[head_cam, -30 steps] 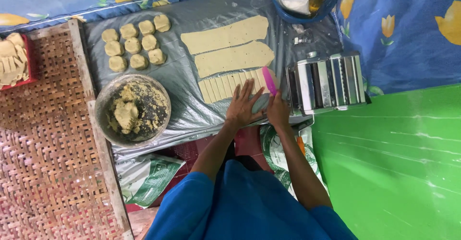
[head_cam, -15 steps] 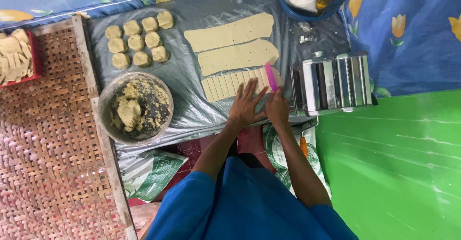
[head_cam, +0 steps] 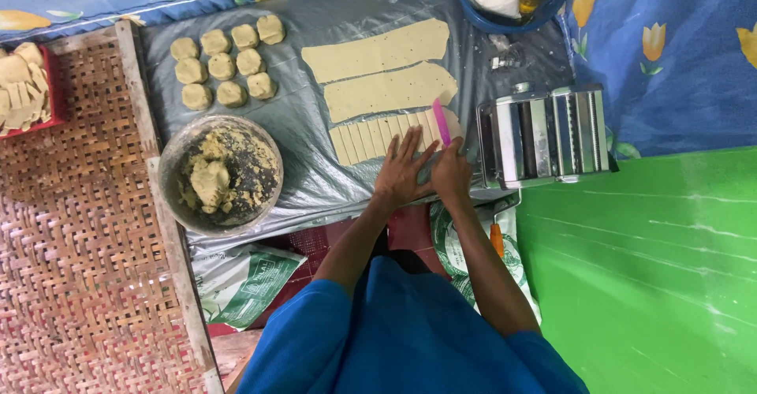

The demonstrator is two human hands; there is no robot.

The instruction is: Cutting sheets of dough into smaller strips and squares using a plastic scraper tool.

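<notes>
Little has moved since the earlier frames: both hands are still kept on the cut dough sheet [head_cam: 386, 135], just left of the metal pasta roller [head_cam: 544, 134]. The left hand [head_cam: 402, 171] is laid flat, fingers spread, on the sliced strips. The right hand [head_cam: 451, 171] is closed around a pink cutter [head_cam: 441, 121], held upright against the sheet's right end. Two uncut dough sheets [head_cam: 378, 70] are seen further left of the roller, beyond them dough balls [head_cam: 225, 63] and a bowl of dough [head_cam: 221, 175].
</notes>
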